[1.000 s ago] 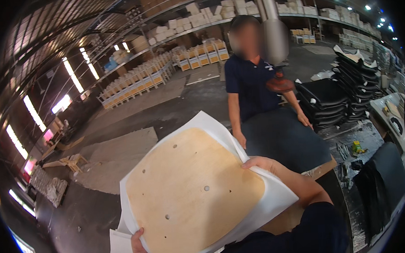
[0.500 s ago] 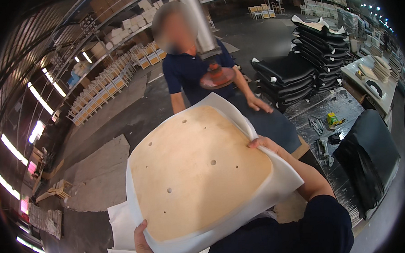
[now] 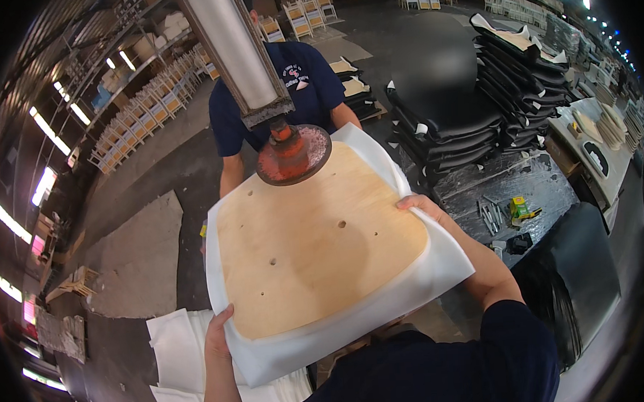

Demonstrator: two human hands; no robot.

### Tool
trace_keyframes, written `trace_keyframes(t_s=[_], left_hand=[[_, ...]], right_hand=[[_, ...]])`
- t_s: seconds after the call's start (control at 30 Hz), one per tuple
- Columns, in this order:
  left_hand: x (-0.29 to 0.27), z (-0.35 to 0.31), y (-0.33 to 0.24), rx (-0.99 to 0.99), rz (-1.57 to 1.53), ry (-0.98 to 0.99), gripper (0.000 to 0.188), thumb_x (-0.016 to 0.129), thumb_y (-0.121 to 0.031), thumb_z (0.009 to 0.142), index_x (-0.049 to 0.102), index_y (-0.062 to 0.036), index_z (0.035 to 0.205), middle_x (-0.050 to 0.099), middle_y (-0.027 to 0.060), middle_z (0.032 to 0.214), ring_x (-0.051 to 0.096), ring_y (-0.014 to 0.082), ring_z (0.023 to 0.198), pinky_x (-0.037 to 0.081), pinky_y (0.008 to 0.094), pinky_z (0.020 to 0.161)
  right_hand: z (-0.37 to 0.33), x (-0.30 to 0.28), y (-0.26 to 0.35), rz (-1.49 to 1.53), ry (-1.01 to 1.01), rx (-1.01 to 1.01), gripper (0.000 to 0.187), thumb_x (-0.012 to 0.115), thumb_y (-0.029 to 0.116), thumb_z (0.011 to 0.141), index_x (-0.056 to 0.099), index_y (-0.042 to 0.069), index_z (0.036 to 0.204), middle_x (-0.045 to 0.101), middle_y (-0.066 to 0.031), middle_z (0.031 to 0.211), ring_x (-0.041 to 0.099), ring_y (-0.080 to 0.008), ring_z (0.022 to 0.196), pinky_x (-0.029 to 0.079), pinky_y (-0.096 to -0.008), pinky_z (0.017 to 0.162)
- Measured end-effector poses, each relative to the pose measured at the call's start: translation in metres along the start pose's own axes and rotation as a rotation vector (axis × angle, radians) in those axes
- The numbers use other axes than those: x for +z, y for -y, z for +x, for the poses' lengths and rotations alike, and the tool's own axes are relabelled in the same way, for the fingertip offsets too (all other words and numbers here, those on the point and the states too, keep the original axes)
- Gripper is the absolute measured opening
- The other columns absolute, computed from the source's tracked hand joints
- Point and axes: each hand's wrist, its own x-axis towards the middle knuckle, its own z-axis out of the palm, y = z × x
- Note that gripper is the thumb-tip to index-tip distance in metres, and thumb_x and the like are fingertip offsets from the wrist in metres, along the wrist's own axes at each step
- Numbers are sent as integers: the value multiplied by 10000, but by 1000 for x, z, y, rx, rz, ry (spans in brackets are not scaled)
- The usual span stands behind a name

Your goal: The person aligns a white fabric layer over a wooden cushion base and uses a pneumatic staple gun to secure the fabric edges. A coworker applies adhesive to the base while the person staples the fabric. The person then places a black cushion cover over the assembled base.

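Note:
Between my hands is a plywood seat board (image 3: 311, 274) with rounded corners and several drilled holes. It lies on a white foam sheet (image 3: 329, 346) that sticks out past its edges. My left hand (image 3: 218, 334) grips the near left edge, thumb on top. My right hand (image 3: 421, 207) is closed on the right edge, its thumb over the wood and its other fingers hidden underneath. A red round press plate (image 3: 294, 155) hangs over the far part of the board, hiding some of it; whether they touch I cannot tell.
A co-worker in a dark shirt (image 3: 308, 81) stands beyond the board, behind the metal press column (image 3: 234, 53). White foam sheets (image 3: 177, 354) lie at lower left. Black padded covers (image 3: 449, 125) are stacked at right, near a table (image 3: 481, 185) with tools and a black cover (image 3: 573, 275).
Both my hands have carried the board and foam forward, so the far part is now under the press plate. The press looks further left in view. The co-worker's hand has left the dark surface.

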Motion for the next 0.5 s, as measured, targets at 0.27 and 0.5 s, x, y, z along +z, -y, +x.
trace_keyframes(t_s=[0.27,0.5], left_hand=[[1,20,37,225,-230,265,727,503,-531,1133,466,-5,1633,588,212,1592,622,399,1396,505,542,1186],[16,53,54,-60,-118,188,664,573,-472,1130,506,-18,1610,637,224,1532,650,401,1366,519,557,1174]], right_hand=[[19,-43,27,16,-56,-21,675,688,217,917,572,-79,1512,737,-302,1341,787,-396,1128,632,-501,1045],[-8,-55,53,-91,-197,-117,673,673,378,1026,556,-27,1551,720,-261,1403,765,-371,1195,617,-492,1066]])
